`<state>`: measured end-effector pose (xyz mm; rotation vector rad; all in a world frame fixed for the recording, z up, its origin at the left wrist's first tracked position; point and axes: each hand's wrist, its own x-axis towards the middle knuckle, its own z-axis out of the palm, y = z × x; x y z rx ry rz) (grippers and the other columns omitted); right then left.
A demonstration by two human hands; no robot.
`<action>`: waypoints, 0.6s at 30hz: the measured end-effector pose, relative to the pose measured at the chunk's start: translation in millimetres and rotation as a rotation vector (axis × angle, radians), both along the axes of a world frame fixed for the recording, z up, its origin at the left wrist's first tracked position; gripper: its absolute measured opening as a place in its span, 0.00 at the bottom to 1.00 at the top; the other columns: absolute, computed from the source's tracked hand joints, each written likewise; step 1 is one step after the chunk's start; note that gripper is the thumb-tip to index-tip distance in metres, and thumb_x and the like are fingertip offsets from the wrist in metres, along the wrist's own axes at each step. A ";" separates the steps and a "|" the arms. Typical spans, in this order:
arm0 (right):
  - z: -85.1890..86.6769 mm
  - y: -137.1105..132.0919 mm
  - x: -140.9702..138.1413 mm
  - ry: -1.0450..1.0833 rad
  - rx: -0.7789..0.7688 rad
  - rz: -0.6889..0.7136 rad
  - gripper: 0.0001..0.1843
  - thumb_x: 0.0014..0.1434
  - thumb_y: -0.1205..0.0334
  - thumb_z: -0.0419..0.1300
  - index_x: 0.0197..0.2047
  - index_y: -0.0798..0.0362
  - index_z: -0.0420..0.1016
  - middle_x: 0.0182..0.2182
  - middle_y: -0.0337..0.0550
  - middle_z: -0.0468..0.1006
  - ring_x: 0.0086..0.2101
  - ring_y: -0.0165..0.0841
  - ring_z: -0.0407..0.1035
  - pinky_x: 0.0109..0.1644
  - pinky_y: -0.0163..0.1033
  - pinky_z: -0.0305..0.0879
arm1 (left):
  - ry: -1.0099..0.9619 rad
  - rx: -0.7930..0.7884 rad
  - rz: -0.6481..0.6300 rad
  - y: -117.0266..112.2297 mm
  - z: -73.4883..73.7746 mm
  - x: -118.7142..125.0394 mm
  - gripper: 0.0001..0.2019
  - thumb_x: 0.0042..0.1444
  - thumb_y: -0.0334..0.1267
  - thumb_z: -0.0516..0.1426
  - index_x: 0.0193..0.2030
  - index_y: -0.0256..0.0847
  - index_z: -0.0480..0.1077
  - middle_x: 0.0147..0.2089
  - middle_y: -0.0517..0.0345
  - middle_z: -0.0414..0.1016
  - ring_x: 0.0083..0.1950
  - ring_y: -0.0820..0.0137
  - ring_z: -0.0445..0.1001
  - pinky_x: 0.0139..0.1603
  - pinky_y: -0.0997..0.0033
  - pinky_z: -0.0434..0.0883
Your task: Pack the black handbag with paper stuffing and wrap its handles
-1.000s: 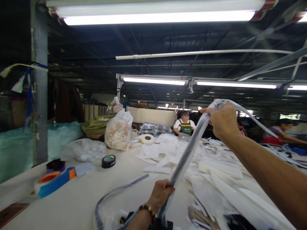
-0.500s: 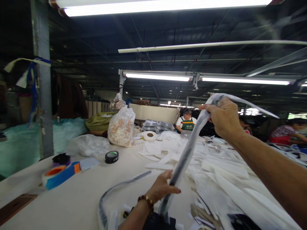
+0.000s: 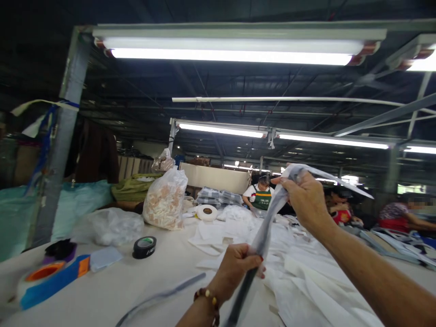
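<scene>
A long dark strip in a translucent white film point(image 3: 269, 222) stretches slantwise between my two hands. High on the right, my right hand point(image 3: 304, 197) is closed on its upper part, and a loose white end trails off to the right. Lower down, my left hand point(image 3: 235, 272), with a beaded bracelet at the wrist, is wrapped round the strip. Below it the darker lower part of the strip runs out of the bottom of the view. Another thin grey strip point(image 3: 163, 295) lies curved on the table to the left of my left hand.
White sheets and offcuts point(image 3: 306, 277) cover the table's right side. To the left are a black tape roll point(image 3: 145, 247), a blue and orange roll point(image 3: 51, 281) and a scrap-filled plastic bag point(image 3: 165, 197). Co-workers, one in a green apron point(image 3: 263, 198), sit beyond.
My left hand has slid up the strip and its fingers have closed round it. My right hand, still gripping the upper part, appears lower and further left; the camera has tilted upward.
</scene>
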<state>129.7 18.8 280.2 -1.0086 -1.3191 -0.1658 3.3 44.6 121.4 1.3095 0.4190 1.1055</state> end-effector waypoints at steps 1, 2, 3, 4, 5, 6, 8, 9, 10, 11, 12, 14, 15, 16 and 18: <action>0.0 -1.3 -1.3 0.026 -0.014 0.026 0.11 0.48 0.60 0.55 0.34 0.54 0.74 0.22 0.37 0.71 0.20 0.28 0.60 0.22 0.34 0.57 | -0.019 -0.001 0.002 -0.5 8.4 0.5 0.14 0.35 0.43 0.62 0.23 0.33 0.68 0.22 0.53 0.73 0.23 0.70 0.69 0.28 0.71 0.66; -0.1 -2.9 -3.0 0.045 -0.027 0.046 0.11 0.47 0.59 0.55 0.34 0.54 0.74 0.21 0.36 0.70 0.20 0.28 0.59 0.22 0.33 0.57 | -0.039 -0.003 0.001 -0.9 17.0 1.3 0.14 0.34 0.43 0.63 0.24 0.33 0.67 0.23 0.53 0.73 0.23 0.70 0.70 0.28 0.71 0.66; -0.1 -4.5 -4.9 0.061 -0.037 0.061 0.11 0.47 0.59 0.56 0.33 0.54 0.74 0.20 0.36 0.69 0.19 0.27 0.58 0.21 0.33 0.56 | -0.059 -0.007 -0.001 -1.3 25.2 2.2 0.15 0.34 0.42 0.63 0.24 0.34 0.67 0.23 0.53 0.74 0.23 0.69 0.71 0.27 0.72 0.66; -0.1 -5.9 -6.5 0.074 -0.042 0.072 0.11 0.47 0.59 0.56 0.33 0.54 0.74 0.19 0.35 0.68 0.18 0.27 0.57 0.20 0.33 0.55 | -0.077 -0.011 -0.003 -1.8 32.5 3.1 0.15 0.33 0.42 0.64 0.24 0.34 0.67 0.23 0.52 0.74 0.23 0.69 0.71 0.27 0.72 0.66; 0.2 -7.2 -7.8 0.088 -0.040 0.085 0.12 0.47 0.59 0.56 0.35 0.54 0.74 0.19 0.34 0.68 0.17 0.26 0.56 0.19 0.32 0.54 | -0.092 -0.015 -0.004 -2.4 38.5 3.9 0.15 0.32 0.41 0.64 0.24 0.33 0.67 0.23 0.52 0.74 0.23 0.69 0.71 0.26 0.72 0.65; 0.7 -8.2 -8.4 0.100 -0.035 0.100 0.13 0.47 0.59 0.56 0.36 0.53 0.73 0.19 0.33 0.67 0.17 0.26 0.55 0.19 0.32 0.53 | -0.107 -0.018 -0.005 -3.2 43.0 4.6 0.15 0.32 0.41 0.64 0.24 0.33 0.67 0.22 0.52 0.74 0.22 0.70 0.71 0.26 0.73 0.65; 2.8 -10.0 -7.4 0.131 -0.032 0.140 0.14 0.46 0.59 0.57 0.38 0.54 0.73 0.19 0.33 0.68 0.16 0.25 0.56 0.18 0.32 0.53 | -0.132 -0.024 -0.004 -5.5 47.5 5.2 0.15 0.31 0.40 0.64 0.24 0.33 0.67 0.21 0.53 0.73 0.20 0.71 0.70 0.24 0.73 0.65; 4.0 -11.1 -6.0 0.151 -0.038 0.179 0.15 0.46 0.60 0.58 0.39 0.54 0.72 0.20 0.34 0.69 0.17 0.26 0.57 0.19 0.32 0.54 | -0.143 -0.028 0.000 -7.0 48.0 5.3 0.14 0.31 0.40 0.64 0.23 0.33 0.66 0.19 0.54 0.72 0.19 0.71 0.69 0.23 0.73 0.65; 4.9 -12.7 -4.2 0.173 -0.055 0.238 0.17 0.47 0.59 0.59 0.41 0.54 0.71 0.21 0.35 0.71 0.18 0.26 0.60 0.20 0.32 0.56 | -0.152 -0.033 0.005 -8.7 47.6 5.2 0.14 0.31 0.40 0.63 0.22 0.34 0.66 0.18 0.54 0.71 0.18 0.72 0.68 0.23 0.74 0.65; 5.2 -14.7 -2.4 0.192 -0.095 0.313 0.19 0.47 0.58 0.60 0.43 0.54 0.70 0.24 0.36 0.73 0.20 0.28 0.63 0.22 0.33 0.59 | -0.158 -0.039 0.011 -10.5 46.6 5.1 0.13 0.30 0.39 0.63 0.21 0.34 0.65 0.17 0.55 0.71 0.18 0.72 0.67 0.22 0.74 0.65; 4.1 -17.2 -0.8 0.207 -0.156 0.400 0.23 0.46 0.57 0.61 0.47 0.53 0.68 0.27 0.38 0.75 0.24 0.30 0.66 0.25 0.34 0.62 | -0.162 -0.045 0.016 -12.3 45.3 4.8 0.13 0.30 0.39 0.63 0.20 0.35 0.64 0.17 0.55 0.70 0.17 0.73 0.67 0.21 0.74 0.65; -3.5 -22.8 0.6 0.200 -0.296 0.578 0.33 0.43 0.57 0.66 0.53 0.51 0.64 0.34 0.41 0.77 0.34 0.33 0.70 0.34 0.35 0.65 | -0.167 -0.058 0.020 -15.2 42.3 4.2 0.12 0.30 0.38 0.62 0.19 0.35 0.63 0.16 0.55 0.70 0.17 0.73 0.67 0.20 0.74 0.65; -10.5 -25.4 0.0 0.175 -0.375 0.648 0.37 0.39 0.58 0.68 0.54 0.50 0.63 0.37 0.41 0.77 0.37 0.34 0.70 0.37 0.36 0.66 | -0.173 -0.063 0.019 -16.1 40.9 3.9 0.12 0.30 0.38 0.62 0.19 0.35 0.63 0.16 0.55 0.70 0.17 0.72 0.67 0.20 0.75 0.65; -19.2 -27.5 -1.5 0.147 -0.456 0.704 0.39 0.37 0.60 0.69 0.54 0.50 0.64 0.38 0.41 0.77 0.37 0.35 0.70 0.38 0.36 0.66 | -0.182 -0.064 0.016 -16.6 39.5 3.5 0.12 0.30 0.37 0.62 0.19 0.35 0.64 0.16 0.55 0.70 0.17 0.72 0.67 0.20 0.75 0.65; -39.0 -29.1 -6.5 0.108 -0.600 0.788 0.37 0.37 0.60 0.69 0.53 0.50 0.66 0.31 0.39 0.78 0.26 0.32 0.70 0.29 0.37 0.67 | -0.212 -0.051 0.006 -16.4 36.5 2.4 0.11 0.32 0.36 0.62 0.21 0.34 0.65 0.17 0.55 0.71 0.17 0.73 0.67 0.20 0.75 0.65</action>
